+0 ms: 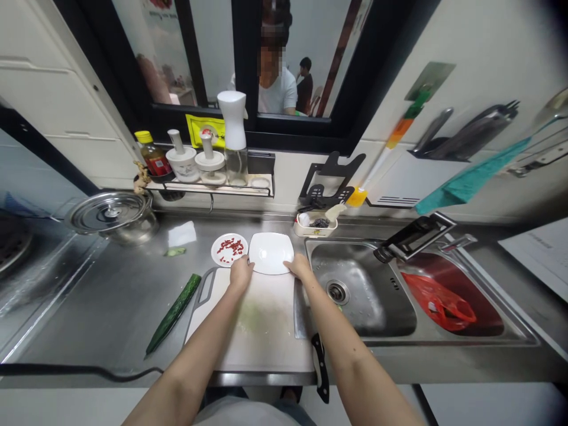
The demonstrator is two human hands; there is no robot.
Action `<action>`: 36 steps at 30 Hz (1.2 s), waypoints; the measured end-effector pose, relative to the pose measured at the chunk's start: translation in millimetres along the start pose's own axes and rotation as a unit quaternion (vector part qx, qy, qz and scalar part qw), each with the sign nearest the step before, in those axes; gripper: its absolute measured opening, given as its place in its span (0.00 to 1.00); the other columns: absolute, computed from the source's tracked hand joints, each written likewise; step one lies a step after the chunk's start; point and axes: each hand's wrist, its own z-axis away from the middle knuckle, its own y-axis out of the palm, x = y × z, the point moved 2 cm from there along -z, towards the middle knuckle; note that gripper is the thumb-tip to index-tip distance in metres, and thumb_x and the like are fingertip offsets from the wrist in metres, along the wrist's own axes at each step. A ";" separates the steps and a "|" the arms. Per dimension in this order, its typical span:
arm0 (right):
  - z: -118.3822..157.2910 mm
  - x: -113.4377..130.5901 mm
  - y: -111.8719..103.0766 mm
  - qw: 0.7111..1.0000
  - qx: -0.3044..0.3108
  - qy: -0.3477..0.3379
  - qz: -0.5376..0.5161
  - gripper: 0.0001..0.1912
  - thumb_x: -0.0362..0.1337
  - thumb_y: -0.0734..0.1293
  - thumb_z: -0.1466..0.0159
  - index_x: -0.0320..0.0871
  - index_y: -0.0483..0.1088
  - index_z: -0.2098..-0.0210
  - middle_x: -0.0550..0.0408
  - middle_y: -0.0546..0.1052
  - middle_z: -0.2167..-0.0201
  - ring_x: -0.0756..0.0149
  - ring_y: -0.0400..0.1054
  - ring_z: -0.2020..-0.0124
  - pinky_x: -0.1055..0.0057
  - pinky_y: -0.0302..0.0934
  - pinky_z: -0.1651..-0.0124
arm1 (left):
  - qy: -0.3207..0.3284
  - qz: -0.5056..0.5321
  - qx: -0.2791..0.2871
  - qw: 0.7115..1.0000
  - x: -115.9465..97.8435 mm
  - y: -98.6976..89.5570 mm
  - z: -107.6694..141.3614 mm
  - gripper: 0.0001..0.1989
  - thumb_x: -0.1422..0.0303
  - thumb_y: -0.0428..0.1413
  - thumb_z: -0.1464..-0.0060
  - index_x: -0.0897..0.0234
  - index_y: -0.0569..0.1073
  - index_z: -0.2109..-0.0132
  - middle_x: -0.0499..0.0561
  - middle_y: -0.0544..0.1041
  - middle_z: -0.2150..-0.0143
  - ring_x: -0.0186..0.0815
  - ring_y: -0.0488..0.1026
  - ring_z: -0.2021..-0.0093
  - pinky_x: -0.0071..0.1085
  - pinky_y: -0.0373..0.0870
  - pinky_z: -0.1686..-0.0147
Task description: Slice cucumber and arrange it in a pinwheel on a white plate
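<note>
My left hand (242, 273) grips the left edge of a white square plate (271, 253), and my right hand (299, 267) grips its right edge. Nothing shows on the plate, which is at the far edge of a white cutting board (270, 349). Close beside my left hand is a round white plate (216, 255) with chopped red pieces. A cucumber (174, 313) lies left of the board. A knife (320, 367) rests along the board's right side, its black handle over the counter's front edge, partly under my right forearm.
A double sink (364, 296) with a red plastic bag (439, 302) is on the right. At the back left stands a lidded pot (133, 225). A shelf (204, 188) holds bottles and jars. Behind the window are people.
</note>
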 end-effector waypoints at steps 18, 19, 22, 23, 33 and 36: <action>84.7 -33.1 -12.4 0.993 -0.079 -0.010 -0.086 0.18 0.42 0.62 0.36 0.38 0.71 0.52 0.48 0.78 0.65 0.62 0.71 0.63 0.74 0.57 0.63 | 0.028 0.132 -0.108 0.985 40.1 -42.2 46.3 0.17 0.62 0.54 0.44 0.64 0.75 0.50 0.50 0.78 0.68 0.36 0.74 0.66 0.28 0.66 0.63; 97.1 -41.3 -11.9 0.992 -0.087 0.000 -0.093 0.17 0.42 0.62 0.37 0.38 0.72 0.54 0.49 0.78 0.67 0.62 0.71 0.65 0.74 0.56 0.64 | 0.023 0.128 -0.121 0.984 51.1 -48.7 49.5 0.17 0.62 0.54 0.44 0.64 0.75 0.50 0.51 0.78 0.68 0.36 0.74 0.67 0.28 0.66 0.63; 132.6 -61.1 -9.3 0.987 -0.101 0.024 -0.119 0.17 0.44 0.61 0.37 0.39 0.73 0.58 0.51 0.76 0.70 0.63 0.70 0.68 0.74 0.55 0.67 | 0.017 0.093 -0.158 0.983 87.3 -68.5 58.5 0.16 0.62 0.52 0.43 0.63 0.76 0.52 0.52 0.79 0.64 0.37 0.74 0.63 0.30 0.67 0.60; 142.8 -65.5 -7.8 0.987 -0.094 0.037 -0.122 0.16 0.44 0.61 0.37 0.40 0.73 0.59 0.52 0.76 0.70 0.63 0.70 0.68 0.74 0.55 0.67 | 0.018 0.070 -0.172 0.983 99.3 -75.0 61.5 0.16 0.62 0.51 0.43 0.63 0.76 0.53 0.53 0.78 0.62 0.39 0.74 0.61 0.32 0.67 0.57; 188.7 -66.3 2.2 0.997 0.000 0.076 -0.005 0.19 0.47 0.63 0.38 0.40 0.68 0.54 0.46 0.76 0.60 0.60 0.72 0.60 0.72 0.58 0.64 | -0.043 -0.054 -0.176 0.982 159.5 -103.0 84.1 0.18 0.59 0.52 0.43 0.61 0.73 0.50 0.58 0.74 0.52 0.47 0.68 0.48 0.41 0.64 0.47; 191.6 -64.8 3.7 0.993 0.048 0.106 -0.001 0.22 0.49 0.64 0.38 0.41 0.66 0.51 0.44 0.76 0.56 0.58 0.72 0.58 0.70 0.59 0.64 | -0.067 -0.074 -0.126 0.987 156.9 -99.9 86.5 0.22 0.57 0.54 0.45 0.61 0.70 0.45 0.59 0.73 0.49 0.48 0.67 0.46 0.42 0.64 0.48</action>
